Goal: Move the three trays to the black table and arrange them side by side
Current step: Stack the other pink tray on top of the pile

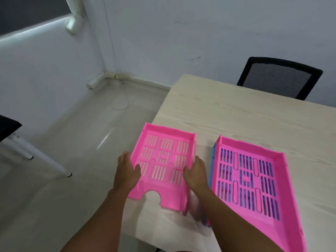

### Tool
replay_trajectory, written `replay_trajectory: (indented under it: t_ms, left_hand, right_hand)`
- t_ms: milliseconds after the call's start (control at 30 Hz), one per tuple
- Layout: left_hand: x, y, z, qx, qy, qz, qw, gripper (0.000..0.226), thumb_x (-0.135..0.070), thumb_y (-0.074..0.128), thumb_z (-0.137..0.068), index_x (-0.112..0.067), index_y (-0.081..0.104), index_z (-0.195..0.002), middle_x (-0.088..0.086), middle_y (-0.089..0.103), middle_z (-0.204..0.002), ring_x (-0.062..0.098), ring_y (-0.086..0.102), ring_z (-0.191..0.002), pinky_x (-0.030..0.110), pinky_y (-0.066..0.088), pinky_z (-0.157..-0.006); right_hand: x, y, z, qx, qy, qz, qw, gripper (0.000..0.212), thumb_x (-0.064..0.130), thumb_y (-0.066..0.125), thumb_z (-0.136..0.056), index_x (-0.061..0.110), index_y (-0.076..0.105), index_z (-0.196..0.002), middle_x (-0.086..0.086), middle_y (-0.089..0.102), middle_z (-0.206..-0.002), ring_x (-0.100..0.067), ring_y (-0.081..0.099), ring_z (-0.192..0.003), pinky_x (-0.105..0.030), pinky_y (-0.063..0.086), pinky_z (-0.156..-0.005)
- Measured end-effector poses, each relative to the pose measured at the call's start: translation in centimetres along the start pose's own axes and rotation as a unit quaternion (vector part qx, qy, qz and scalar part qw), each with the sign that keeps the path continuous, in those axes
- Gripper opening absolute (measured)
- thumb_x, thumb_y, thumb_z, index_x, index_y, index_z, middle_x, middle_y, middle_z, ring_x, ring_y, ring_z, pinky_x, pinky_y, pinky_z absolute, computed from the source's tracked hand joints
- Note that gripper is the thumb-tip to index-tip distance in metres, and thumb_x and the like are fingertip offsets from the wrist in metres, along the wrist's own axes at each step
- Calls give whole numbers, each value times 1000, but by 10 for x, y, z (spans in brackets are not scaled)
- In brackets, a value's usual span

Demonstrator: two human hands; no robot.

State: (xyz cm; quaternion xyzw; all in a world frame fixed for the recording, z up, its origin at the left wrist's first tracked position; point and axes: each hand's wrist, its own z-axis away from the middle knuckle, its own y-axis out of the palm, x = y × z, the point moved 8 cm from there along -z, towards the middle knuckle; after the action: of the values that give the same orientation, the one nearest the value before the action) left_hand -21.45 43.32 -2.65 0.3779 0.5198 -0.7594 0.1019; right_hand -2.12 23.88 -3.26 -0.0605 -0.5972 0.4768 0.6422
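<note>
Empty slotted pink tray (164, 160), gripped by left hand (127, 172) and right hand (196, 174). At 3 o'clock, second pink tray (254, 179) stacked on blue tray (213, 160), pale tabletop (236, 115).

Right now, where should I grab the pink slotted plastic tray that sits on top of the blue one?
Take the pink slotted plastic tray by its two long raised side walls, one hand from each side. The slotted floor offers no hold, and its near end runs out of view.

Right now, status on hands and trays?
Both hands, left and right, gripping pink tray. Second pink tray stacked on blue tray. Path left clear.
</note>
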Motion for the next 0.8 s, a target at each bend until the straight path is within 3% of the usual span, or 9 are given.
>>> replay_trajectory:
  t_ms: [100, 167, 300, 367, 433, 533, 667, 800]
  left_hand:
    - [24, 9, -5, 58, -76, 7, 995, 69, -16, 57, -93, -3, 24, -152, 24, 37, -152, 39, 42, -137, 44, 36, -111]
    - [34, 13, -6, 67, -87, 7, 994, 66, -19, 58, -93, -1, 29, -149, 25, 42, -148, 39, 45, -134, 45, 39, -110]
    - [38, 3, -12, 29, -72, 14, 997, 35, -17, 63, -89, -2, 61, -120, 21, 58, -112, 34, 61, -93, 37, 50, -82]
    - [38, -7, -14, -3, -69, 68, 995, 21, -10, 65, -86, -4, 62, -106, 20, 61, -108, 31, 61, -91, 34, 46, -78]
    - [34, -12, -15, -7, -71, 129, 989, 17, -5, 61, -88, -10, 53, -102, 18, 62, -112, 32, 61, -99, 35, 46, -81]
    - [15, -13, -13, 21, -68, 178, 981, 16, -4, 51, -96, -9, 40, -106, 14, 57, -112, 30, 57, -100, 36, 42, -79]
    - [-23, -12, -1, 31, -34, 205, 978, 20, -8, 42, -98, -14, 41, -117, 12, 59, -118, 29, 59, -104, 37, 45, -82]
    - [-77, 10, 32, 58, 23, 205, 977, 38, -10, 38, -98, -25, 48, -132, 1, 67, -112, 21, 65, -99, 40, 53, -84]
  right_hand:
    - [-23, 24, 1, 28, 68, -1, 997, 47, 21, 55, -94, -4, 46, -133, -18, 59, -130, -33, 60, -115, -38, 51, -92]
    - [-28, 28, 2, 28, 80, 6, 996, 34, 18, 54, -97, -3, 51, -123, -18, 64, -117, -31, 62, -101, -33, 48, -80]
    - [-20, 19, 0, -15, 55, -14, 998, 18, 5, 50, -97, 0, 56, -114, -15, 69, -106, -31, 66, -93, -33, 55, -82]
    - [-8, 8, -1, -41, 26, -21, 999, 20, 0, 47, -97, 0, 58, -113, -12, 68, -100, -27, 64, -85, -29, 53, -80]
    - [2, -4, -3, -59, -7, -30, 998, 22, -2, 47, -95, 0, 60, -113, -8, 67, -94, -25, 63, -82, -37, 57, -82]
    - [17, -27, 2, -80, -67, -49, 993, 27, -4, 48, -94, 0, 62, -118, -1, 64, -95, -24, 64, -88, -41, 57, -86]
    - [27, -77, 16, -107, -113, -81, 985, 35, -2, 50, -98, -3, 58, -132, 2, 58, -110, -12, 54, -104, -15, 41, -89]
    - [-7, -132, 26, -124, -93, -111, 982, 36, 4, 51, -99, 7, 60, -134, -1, 66, -108, -19, 63, -98, -29, 53, -88]
